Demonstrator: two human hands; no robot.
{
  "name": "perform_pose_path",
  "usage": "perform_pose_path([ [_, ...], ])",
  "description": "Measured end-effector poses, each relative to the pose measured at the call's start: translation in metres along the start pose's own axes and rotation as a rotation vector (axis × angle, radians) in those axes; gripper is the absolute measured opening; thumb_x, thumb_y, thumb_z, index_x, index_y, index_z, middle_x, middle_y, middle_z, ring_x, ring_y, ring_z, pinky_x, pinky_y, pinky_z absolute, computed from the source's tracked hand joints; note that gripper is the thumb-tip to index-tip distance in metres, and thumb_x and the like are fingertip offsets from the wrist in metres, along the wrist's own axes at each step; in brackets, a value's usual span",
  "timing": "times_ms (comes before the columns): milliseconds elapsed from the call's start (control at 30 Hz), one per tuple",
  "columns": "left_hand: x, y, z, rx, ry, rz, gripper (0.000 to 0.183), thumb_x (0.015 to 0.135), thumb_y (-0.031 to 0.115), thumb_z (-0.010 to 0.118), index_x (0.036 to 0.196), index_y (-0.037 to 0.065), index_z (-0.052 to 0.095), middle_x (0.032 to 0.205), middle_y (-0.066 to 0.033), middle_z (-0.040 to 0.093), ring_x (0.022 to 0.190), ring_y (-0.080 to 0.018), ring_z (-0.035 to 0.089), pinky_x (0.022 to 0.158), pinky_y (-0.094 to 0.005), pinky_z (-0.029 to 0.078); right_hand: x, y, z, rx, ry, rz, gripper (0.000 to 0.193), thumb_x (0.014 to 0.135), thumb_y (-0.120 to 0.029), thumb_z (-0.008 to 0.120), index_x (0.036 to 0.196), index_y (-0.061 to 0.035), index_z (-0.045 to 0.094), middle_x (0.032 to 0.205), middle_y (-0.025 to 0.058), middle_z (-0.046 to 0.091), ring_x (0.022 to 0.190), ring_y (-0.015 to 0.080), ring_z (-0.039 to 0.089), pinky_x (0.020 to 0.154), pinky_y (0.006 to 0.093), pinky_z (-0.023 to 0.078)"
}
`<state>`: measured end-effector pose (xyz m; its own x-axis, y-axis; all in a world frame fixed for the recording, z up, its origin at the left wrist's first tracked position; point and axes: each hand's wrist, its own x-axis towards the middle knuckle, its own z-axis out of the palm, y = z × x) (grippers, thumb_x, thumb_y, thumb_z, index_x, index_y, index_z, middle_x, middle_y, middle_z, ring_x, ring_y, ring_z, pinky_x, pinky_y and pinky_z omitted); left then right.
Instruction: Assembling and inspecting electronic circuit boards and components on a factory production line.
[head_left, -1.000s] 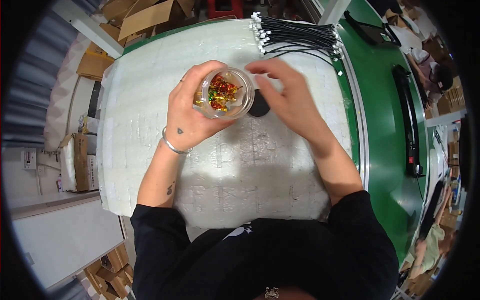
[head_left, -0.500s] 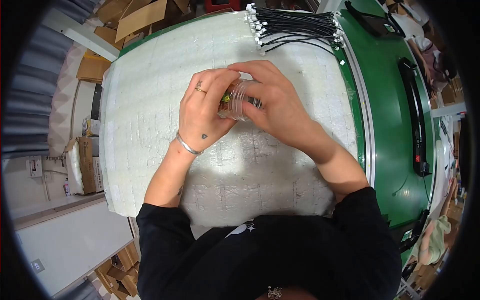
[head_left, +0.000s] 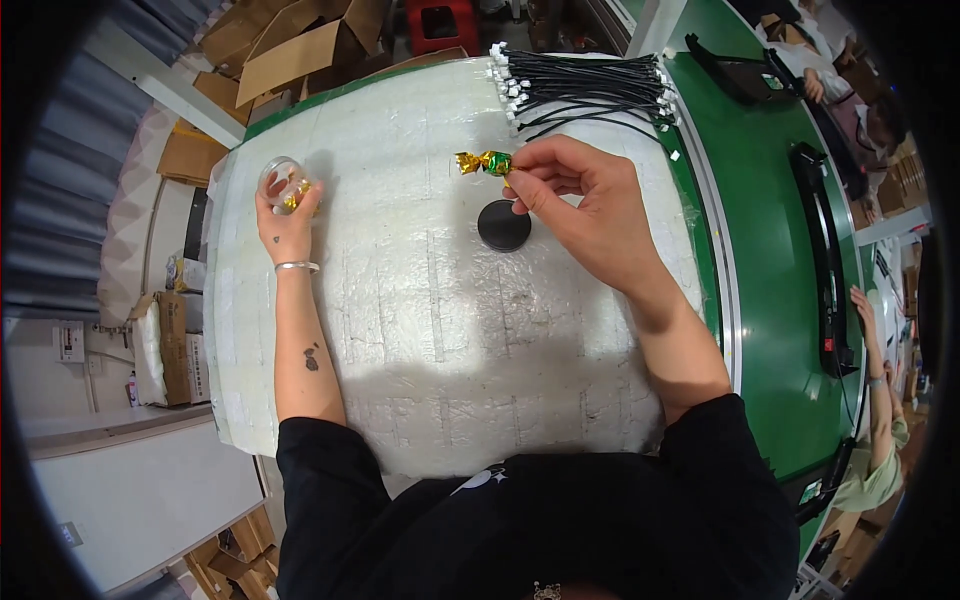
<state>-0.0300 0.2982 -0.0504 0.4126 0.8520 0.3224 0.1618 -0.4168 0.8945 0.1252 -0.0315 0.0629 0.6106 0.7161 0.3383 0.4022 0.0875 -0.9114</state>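
Observation:
Over the far left of the padded table, my left hand (head_left: 290, 228) is closed round a clear round jar (head_left: 276, 172). Gold-wrapped pieces show inside it, partly behind my fingers. My right hand (head_left: 590, 215) pinches a twist-wrapped candy (head_left: 496, 163) between thumb and fingertips. Its shiny foil is gold and green, and it is held up above the table. A round black lid (head_left: 504, 226) lies flat on the white surface, just below and left of my right fingers.
A bundle of black cables (head_left: 590, 85) with white connectors lies at the far right of the white padded tabletop (head_left: 430, 330). Right of it runs a green bench (head_left: 770, 250) with long black parts. Cardboard boxes (head_left: 310, 55) stand beyond; other people work at the right.
My hands were together around the jar at the middle. Now the left has carried the jar to the far left, the right holds a candy apart from it, and the black lid shows.

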Motion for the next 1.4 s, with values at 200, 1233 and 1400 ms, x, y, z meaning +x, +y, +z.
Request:
perform_pose_path([
  [200, -0.010, 0.056, 0.006, 0.461, 0.397, 0.411, 0.067, 0.073, 0.030, 0.083, 0.126, 0.003, 0.052, 0.117, -0.0120, 0.058, 0.098, -0.0219, 0.060, 0.088, -0.0343, 0.048, -0.003, 0.005, -0.004, -0.089, 0.060, -0.125, 0.012, 0.085, -0.002, 0.067, 0.097, 0.0023, 0.066, 0.084, 0.0074, 0.070, 0.073, 0.0124, 0.066, 0.070, 0.0239, 0.053],
  [1233, -0.126, 0.184, 0.031, -0.808, -0.828, -0.260, 0.027, 0.102, 0.026, 0.043, 0.090, 0.006, 0.054, 0.077, -0.0013, 0.053, 0.077, -0.0098, 0.057, 0.068, -0.0254, 0.050, -0.018, -0.024, 0.012, 0.083, -0.018, -0.150, 0.015, 0.090, -0.008, 0.063, 0.102, 0.0016, 0.065, 0.085, 0.0074, 0.064, 0.072, 0.0121, 0.064, 0.063, 0.0232, 0.051],
  [1400, -0.128, 0.181, 0.031, -0.692, -0.798, -0.160, 0.028, 0.102, 0.027, 0.043, 0.091, 0.005, 0.055, 0.078, -0.0011, 0.055, 0.076, -0.0099, 0.058, 0.066, -0.0253, 0.052, -0.019, -0.023, 0.010, 0.303, -0.060, 0.009, 0.011, 0.085, -0.003, 0.066, 0.094, 0.0023, 0.068, 0.084, 0.0109, 0.065, 0.071, 0.0130, 0.065, 0.061, 0.0242, 0.052],
])
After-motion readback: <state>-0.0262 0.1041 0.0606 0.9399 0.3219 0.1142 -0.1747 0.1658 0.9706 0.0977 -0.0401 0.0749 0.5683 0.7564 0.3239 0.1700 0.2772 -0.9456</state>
